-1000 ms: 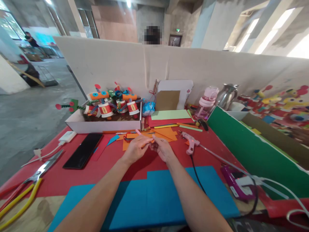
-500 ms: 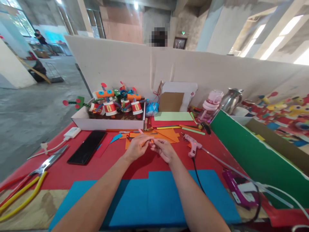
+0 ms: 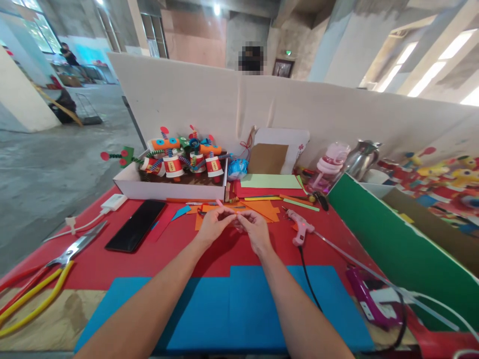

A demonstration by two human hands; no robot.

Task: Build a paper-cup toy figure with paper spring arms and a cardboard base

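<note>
Two hands meet fingertip to fingertip over the red counter (image 3: 172, 244).
The left hand (image 3: 214, 225) and right hand (image 3: 256, 230) each have a closed, pinching grip on a small orange piece (image 3: 236, 213), mostly hidden between them, just in front of the orange paper sheets (image 3: 262, 209); the pink glue gun (image 3: 300, 227) lies to the right, the black phone (image 3: 135, 225) to the left.

I count two hands (image 3: 214, 230) of my own; one glue gun (image 3: 301, 227); one phone (image 3: 135, 226); one pair of scissors (image 3: 70, 253); two blue sheets (image 3: 292, 309); one white box (image 3: 172, 191); one green box (image 3: 389, 242); one metal jug (image 3: 359, 160); one pink bottle (image 3: 329, 164); probably four red-and-white cups (image 3: 173, 167), though they crowd together.
</note>
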